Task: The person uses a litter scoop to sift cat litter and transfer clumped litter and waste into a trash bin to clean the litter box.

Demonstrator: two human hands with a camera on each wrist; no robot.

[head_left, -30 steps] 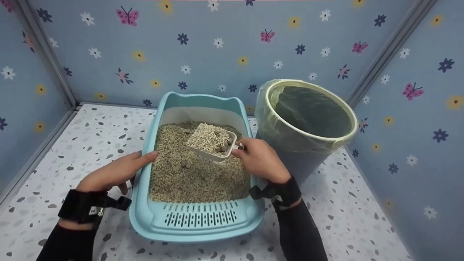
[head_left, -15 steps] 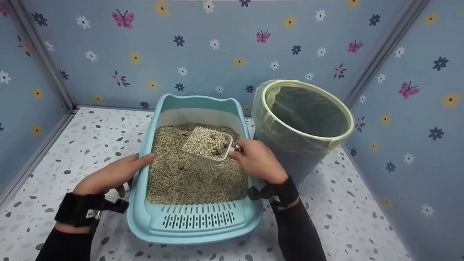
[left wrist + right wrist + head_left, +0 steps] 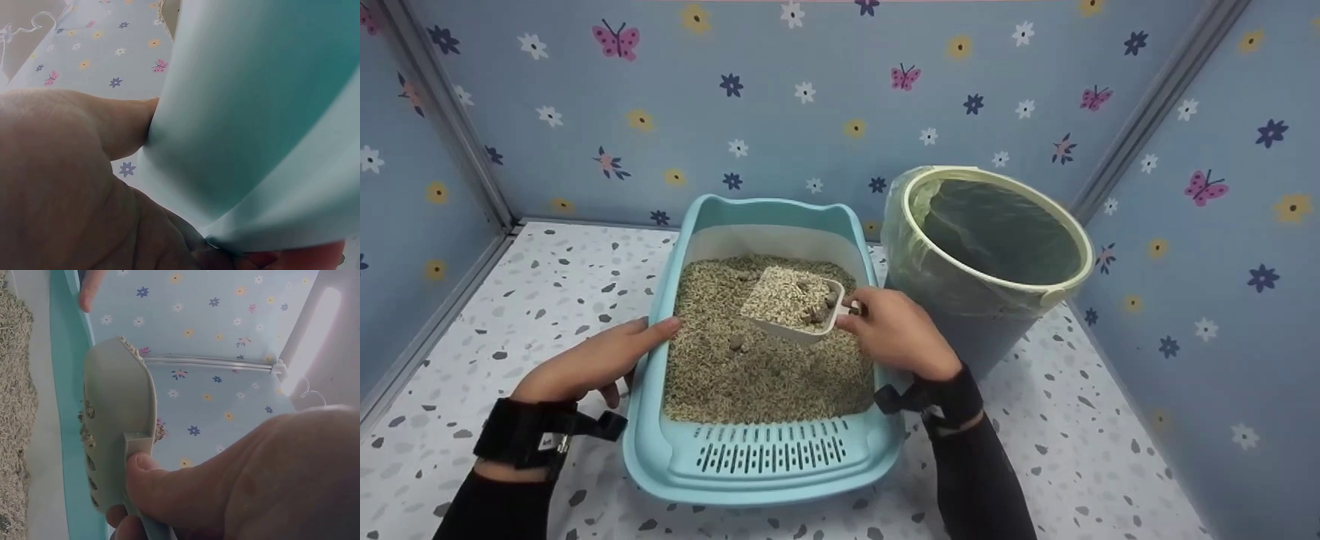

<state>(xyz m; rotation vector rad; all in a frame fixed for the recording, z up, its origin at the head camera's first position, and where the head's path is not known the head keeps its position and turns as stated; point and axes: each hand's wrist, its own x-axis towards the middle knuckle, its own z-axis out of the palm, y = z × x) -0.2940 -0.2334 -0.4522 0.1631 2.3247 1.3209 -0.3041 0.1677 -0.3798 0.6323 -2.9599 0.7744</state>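
Litter tray (image 3: 765, 491) and scoop (image 3: 118, 396) occupy our two hands. Around us rise blue panels (image 3: 840, 97) patterned with flowers and butterflies, meeting at grey corner posts (image 3: 454, 131). Below them we see a white surface (image 3: 1072, 472) flecked with grey stones. On it the tray lies lengthwise, its high end near the surface's back edge and its slotted ledge (image 3: 765, 480) facing us. Just right of the tray, toward the back right corner, stands a bin (image 3: 982, 337) with a pale rim, a translucent liner (image 3: 919, 259) folded over its outside. Tan pellet litter (image 3: 720, 397) covers the tray's bottom.

Black sleeves (image 3: 499, 506) cover our forearms, and black straps (image 3: 514, 435) circle both wrists. Our left hand (image 3: 589, 364) grips the tray's left edge, thumb laid over the rim and fingers tucked beneath its outer side. Our right hand (image 3: 904, 334) is closed on the scoop's short handle, thumb on top and fingers underneath. We hold the scoop over the right half of the tray, raised above the litter. Pale pellets heap inside it, some poking through its slots, with dark clumps (image 3: 819, 313) near the handle end. One small brown lump (image 3: 737, 343) lies on the litter below.
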